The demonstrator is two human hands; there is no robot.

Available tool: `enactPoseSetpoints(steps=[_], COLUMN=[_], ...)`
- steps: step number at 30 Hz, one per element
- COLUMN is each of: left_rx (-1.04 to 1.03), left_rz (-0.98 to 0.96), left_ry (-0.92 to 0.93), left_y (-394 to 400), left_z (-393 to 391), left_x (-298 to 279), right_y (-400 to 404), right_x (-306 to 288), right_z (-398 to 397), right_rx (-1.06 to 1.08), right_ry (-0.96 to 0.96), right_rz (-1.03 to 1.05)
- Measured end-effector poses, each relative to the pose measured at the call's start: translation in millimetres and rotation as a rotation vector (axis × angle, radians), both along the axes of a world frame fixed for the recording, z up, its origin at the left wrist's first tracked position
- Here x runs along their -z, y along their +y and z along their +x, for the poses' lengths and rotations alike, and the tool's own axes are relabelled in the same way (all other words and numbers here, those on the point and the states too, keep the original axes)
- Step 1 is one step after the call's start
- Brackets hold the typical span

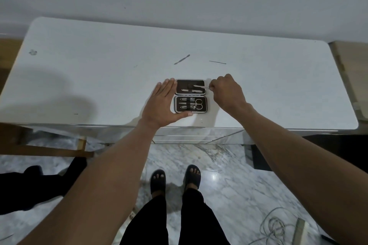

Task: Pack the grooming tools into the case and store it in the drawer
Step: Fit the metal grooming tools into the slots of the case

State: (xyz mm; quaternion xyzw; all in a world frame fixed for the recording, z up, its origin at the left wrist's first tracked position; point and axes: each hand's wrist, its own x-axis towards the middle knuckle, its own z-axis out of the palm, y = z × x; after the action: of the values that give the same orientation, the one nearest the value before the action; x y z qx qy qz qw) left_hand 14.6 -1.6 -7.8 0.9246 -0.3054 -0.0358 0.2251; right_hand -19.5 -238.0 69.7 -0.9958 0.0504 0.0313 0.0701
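Case lies open on the white counter between both hands. Left hand rests flat against its left edge, fingers straight. Right hand pinches a slim metal tool over the upper half. Beyond the fingers lie two loose tools, apart.
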Motion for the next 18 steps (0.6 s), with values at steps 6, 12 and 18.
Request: enactPoseSetpoints(steps=[6,12,18], left_rx=[-0.005,-0.007,-0.009], left_rz=[-0.018,-0.035,-0.039], left_ry=[-0.009,-0.005,-0.010], left_y=[1,0,0], left_z=[1,1,0], left_x=[1,1,3], right_y=[0,10,19], right_x=[2,4,9], right_z=[5,13,21], right_rx=[-0.034,-0.048,-0.074], right_ry=[0.018,-0.020,-0.040], right_rz=[-0.026,-0.026,-0.023])
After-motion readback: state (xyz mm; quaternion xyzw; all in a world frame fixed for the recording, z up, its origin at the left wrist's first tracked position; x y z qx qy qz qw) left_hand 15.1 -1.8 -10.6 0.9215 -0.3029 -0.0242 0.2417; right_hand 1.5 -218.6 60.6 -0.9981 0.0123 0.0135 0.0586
